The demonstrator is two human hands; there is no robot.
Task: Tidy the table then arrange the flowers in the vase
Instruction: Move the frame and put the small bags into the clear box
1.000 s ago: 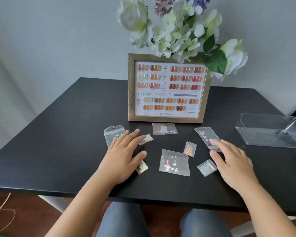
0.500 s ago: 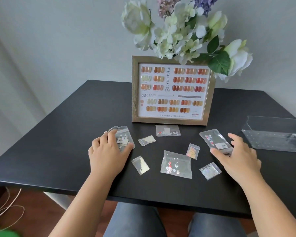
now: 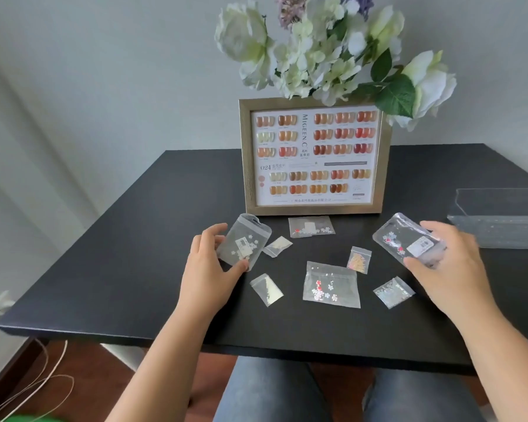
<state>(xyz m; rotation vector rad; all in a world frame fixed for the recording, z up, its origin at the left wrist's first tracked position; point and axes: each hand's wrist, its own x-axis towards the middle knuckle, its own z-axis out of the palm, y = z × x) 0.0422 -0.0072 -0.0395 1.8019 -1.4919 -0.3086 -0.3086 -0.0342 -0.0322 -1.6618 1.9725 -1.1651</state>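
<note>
While our left hand (image 3: 209, 263) pinches 1 clear packet (image 3: 243, 242) and our right hand (image 3: 445, 263) grips another packet (image 3: 409, 240) just above the table (image 3: 110, 269), both likely feel light, limp and slippery; edges suit best. Each long axis tilts away, leaning inward.

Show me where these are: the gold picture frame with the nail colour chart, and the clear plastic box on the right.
gold picture frame (image 3: 245, 159), head view, on its left rail.
clear plastic box (image 3: 500, 233), head view, on its front wall.
</note>
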